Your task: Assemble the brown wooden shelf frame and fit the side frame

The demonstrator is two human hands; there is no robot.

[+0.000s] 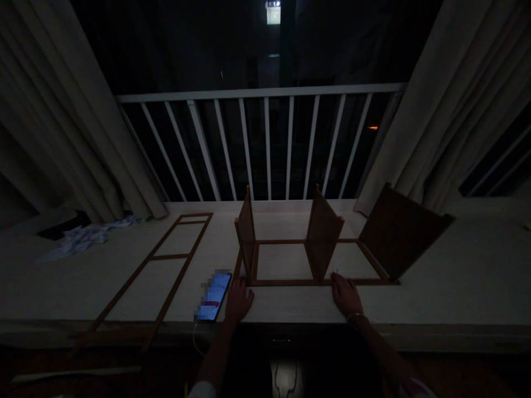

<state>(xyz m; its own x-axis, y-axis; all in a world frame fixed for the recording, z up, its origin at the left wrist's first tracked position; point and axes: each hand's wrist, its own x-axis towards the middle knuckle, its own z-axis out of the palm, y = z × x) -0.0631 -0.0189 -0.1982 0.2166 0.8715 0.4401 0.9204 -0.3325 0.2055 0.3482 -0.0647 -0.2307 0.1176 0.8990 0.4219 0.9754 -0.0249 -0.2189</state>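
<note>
A brown wooden frame (286, 283) lies flat on the white ledge, with three upright panels: a left one (246, 235), a middle one (323, 235) and a larger, tilted right one (404, 232). My left hand (238, 303) rests at the near left end of this frame, its thumb spread away from the fingers. My right hand (347, 297) is at the near rail, just right of the middle panel. Its fingers are closed near a thin, small, pale thing (337, 271), too dim to name. A lit phone (213, 297) lies left of my left hand.
A second ladder-like wooden frame (169, 256) lies at the left and overhangs the ledge (286, 307). Crumpled papers or plastic bags (85, 239) lie farther left. Behind stand a white railing (265, 94) and curtains on both sides. A white cable (194, 338) hangs from the phone.
</note>
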